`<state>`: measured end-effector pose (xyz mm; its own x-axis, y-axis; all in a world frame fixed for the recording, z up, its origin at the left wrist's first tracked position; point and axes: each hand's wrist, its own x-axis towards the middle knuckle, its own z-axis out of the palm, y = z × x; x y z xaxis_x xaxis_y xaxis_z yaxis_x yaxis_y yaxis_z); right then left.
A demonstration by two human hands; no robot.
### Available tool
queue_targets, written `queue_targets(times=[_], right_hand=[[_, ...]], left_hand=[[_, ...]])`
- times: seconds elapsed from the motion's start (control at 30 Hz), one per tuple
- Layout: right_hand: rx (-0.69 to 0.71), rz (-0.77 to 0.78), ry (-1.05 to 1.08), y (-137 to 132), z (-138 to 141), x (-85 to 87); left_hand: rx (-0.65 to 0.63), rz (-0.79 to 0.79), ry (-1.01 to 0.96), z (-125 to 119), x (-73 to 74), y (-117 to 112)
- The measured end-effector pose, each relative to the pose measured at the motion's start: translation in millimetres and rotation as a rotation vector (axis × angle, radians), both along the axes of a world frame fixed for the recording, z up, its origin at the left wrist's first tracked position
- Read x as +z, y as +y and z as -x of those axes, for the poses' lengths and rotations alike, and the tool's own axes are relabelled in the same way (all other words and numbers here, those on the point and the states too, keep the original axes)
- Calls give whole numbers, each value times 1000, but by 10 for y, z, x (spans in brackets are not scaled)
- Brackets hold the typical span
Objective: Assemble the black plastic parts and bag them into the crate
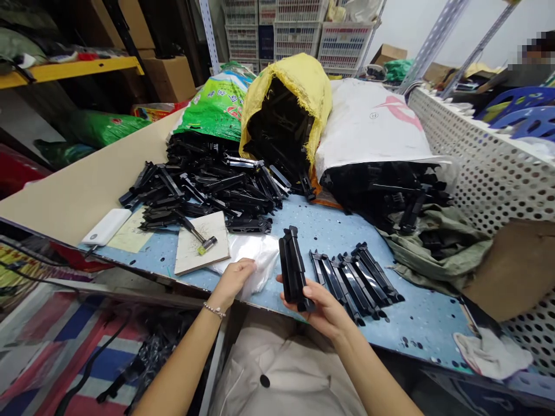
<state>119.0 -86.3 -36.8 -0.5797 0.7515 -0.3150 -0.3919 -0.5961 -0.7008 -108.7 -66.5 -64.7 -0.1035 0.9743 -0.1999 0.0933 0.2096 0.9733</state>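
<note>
My right hand point(318, 306) is closed round a small bundle of long black plastic parts point(292, 263), held upright over the table's front edge. At the edge of a stack of clear plastic bags point(260, 260), my left hand point(236, 280) has its thumb and fingers pressed together on the plastic. Just right of the bundle, several similar black parts point(353, 283) lie side by side in a slanting row. A hammer point(199, 236) rests on a pale square board point(221, 231) left of the bags.
Behind lies a heap of black parts point(208, 188). A green sack point(212, 107), a yellow sack point(321, 86) and a white sack point(373, 121) spill more. A white device point(106, 226) sits at left, a cloth glove point(492, 352) at right, beside a perforated panel point(481, 162).
</note>
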Motion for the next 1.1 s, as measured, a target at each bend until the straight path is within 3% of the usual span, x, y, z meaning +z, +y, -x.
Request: queue_targets(times=[0.23, 0.6, 0.7, 0.93, 1.1], right_hand=[[12, 46, 52, 30, 68, -59], [-14, 45, 113, 123, 275, -138], [-45, 69, 96, 169, 273, -167], [-16, 103, 153, 133, 304, -165], [-96, 138, 138, 110, 333, -180]], left_hand=[[59, 14, 0, -22, -37, -8], [-166, -70, 164, 26, -78, 34], [-126, -33, 210, 38, -60, 18], [-18, -24, 118, -25, -92, 17], [-7, -150, 185, 48, 0, -69]])
